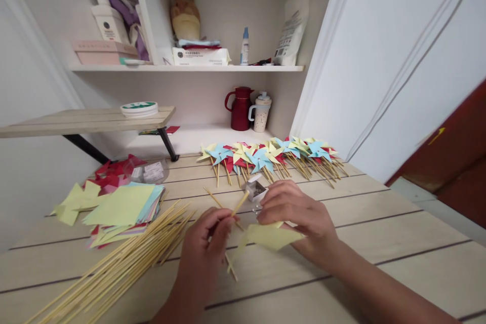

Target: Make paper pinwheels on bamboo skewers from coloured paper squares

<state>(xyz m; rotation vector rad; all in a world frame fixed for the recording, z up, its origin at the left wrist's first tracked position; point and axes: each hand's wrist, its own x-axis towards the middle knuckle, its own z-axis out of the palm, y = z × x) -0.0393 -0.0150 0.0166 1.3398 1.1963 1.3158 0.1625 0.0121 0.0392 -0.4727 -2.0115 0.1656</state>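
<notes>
Small open box (256, 188) lies just beyond the fingertips of the right hand (294, 212), lid flap up; contents too small to make out. A clear plastic tub (149, 171) sits far to the left of both hands, beyond the paper stack (123, 207); white slips inside, not legible.

Left hand (205, 245): forearm enters from the bottom edge, palm turned inward, thumb and forefinger pinched narrow on a wooden stick (239, 206). Stick tilts up and away, its upper end near the box, its lower end passing below the hand toward the table edge.

Right hand: forearm enters from lower right, hand arched over the work, fingers curled down onto a yellow paper pinwheel (271, 237). The pinwheel is held between the two hands, just above the table (379, 243), its folded points spreading out under the right palm. The hand grips the paper; how the fingertips sit is hidden by the knuckles.

A second loose stick lies on the table between the left hand and the box. Bundle of bare sticks (125, 258) fans out left of the left hand. Row of finished pinwheels (266, 157), blue, yellow and red, lies well beyond both hands. Red paper pieces (112, 172) lie beyond the stack, beside the tub.
</notes>
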